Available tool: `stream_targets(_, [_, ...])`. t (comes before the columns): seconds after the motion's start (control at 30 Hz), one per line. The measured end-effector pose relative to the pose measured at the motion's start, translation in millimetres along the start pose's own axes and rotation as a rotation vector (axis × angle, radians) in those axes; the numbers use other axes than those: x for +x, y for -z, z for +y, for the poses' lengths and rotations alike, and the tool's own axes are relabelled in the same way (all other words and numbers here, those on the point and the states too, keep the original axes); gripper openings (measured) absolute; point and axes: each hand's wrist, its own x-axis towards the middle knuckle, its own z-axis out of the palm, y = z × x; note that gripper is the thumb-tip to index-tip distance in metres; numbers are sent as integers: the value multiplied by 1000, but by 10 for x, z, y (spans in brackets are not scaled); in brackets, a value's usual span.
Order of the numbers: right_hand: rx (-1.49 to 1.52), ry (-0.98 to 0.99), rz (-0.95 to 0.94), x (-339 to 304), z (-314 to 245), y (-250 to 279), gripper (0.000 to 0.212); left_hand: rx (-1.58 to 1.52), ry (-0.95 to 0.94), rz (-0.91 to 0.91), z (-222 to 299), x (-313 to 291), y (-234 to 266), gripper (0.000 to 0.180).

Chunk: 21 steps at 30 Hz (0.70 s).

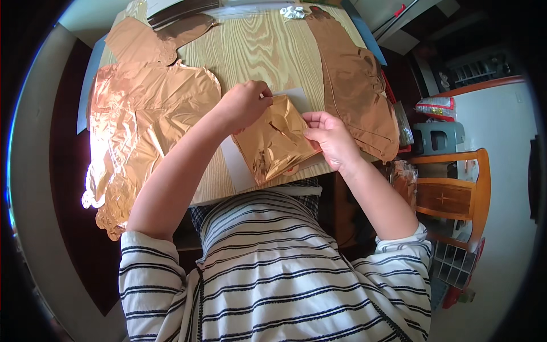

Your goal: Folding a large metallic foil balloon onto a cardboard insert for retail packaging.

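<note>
A folded copper-gold foil balloon point(272, 142), flat and creased into a rough square, lies near the table's front edge. Under it shows a white sheet point(238, 165), sticking out at the left and at the top. My left hand point(246, 105) is closed at the upper left edge of the folded foil, fingers curled and pinching. At the right edge, my right hand point(333, 138) grips the foil between thumb and fingers. What lies beneath the fingertips is partly hidden.
Large flat foil balloons point(154, 108) spread over the table's left side and hang off its front. Another long foil balloon point(359, 85) lies along the right. A small white bunched item point(292, 12) sits at the far edge. A wooden chair point(456, 194) stands at right.
</note>
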Motion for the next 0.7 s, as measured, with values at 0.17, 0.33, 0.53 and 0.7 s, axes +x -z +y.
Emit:
stream_targets(0.17, [-41,105,7,-22,90,33,42,50,-227,138,-109,56,-130,27])
stream_targets(0.33, [-135,214,60,-50,245,50,39,164,-399,225,-277,259,-230,27])
stream_targets(0.53, [-452,450,128,-98,326,30,30,435,-80,296,-56,150,-241,38])
stream_targets(0.7, [-673,626,183,-85,414,25,29,633,-159,477,-130,81,-287,36])
